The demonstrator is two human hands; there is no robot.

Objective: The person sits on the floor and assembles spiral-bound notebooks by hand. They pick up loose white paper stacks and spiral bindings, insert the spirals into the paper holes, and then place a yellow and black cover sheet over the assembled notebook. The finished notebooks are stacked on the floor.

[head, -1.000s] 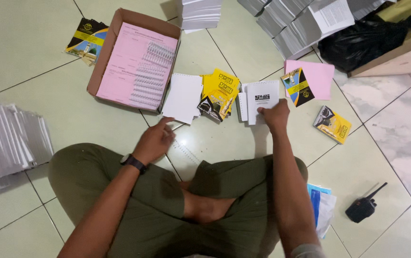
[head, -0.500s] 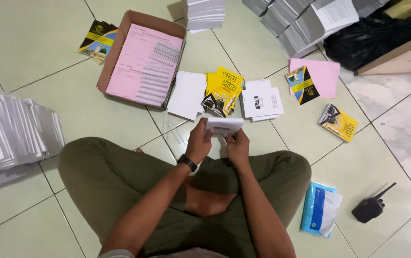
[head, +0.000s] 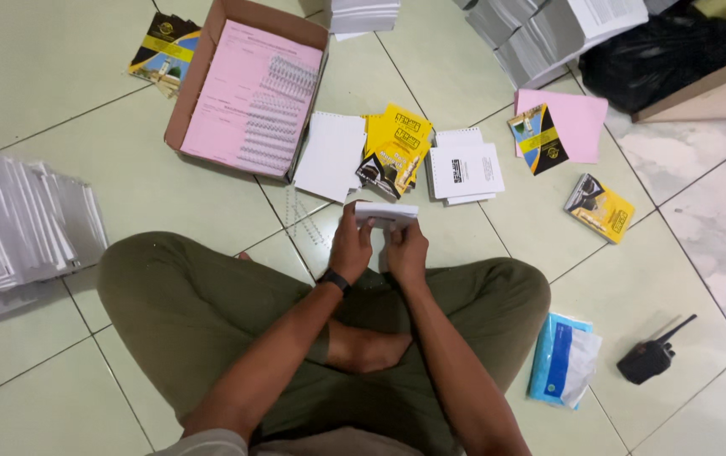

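Paper stack (head: 386,214), small and white, sat pinched between my two hands just above my crossed legs, held up over the tiled floor (head: 84,152). My left hand (head: 351,247), with a black watch (head: 333,280) on its wrist, gripped the stack's left end, fingers curled around its edge. My right hand (head: 406,249) clasped the right end the same way, thumb underneath as far as I could see.

Just beyond the stack lay a row of piles: blank white punched sheets (head: 331,155) to the left, yellow booklet covers (head: 394,150) in the middle, and printed white sheets (head: 464,171) to the right. Farther left, an open cardboard box (head: 211,51) held pink paper (head: 236,101) and a row of wire binding coils (head: 274,114). A loose coil (head: 302,215) rested on the floor near my left knee.

To the right were a pink sheet (head: 578,122) with a dark cover (head: 538,138) on it, and another cover (head: 598,207) nearer. A black handheld radio (head: 650,356) and a blue packet (head: 561,361) lay by my right knee. Grey-white stacks (head: 16,224) filled the far left.
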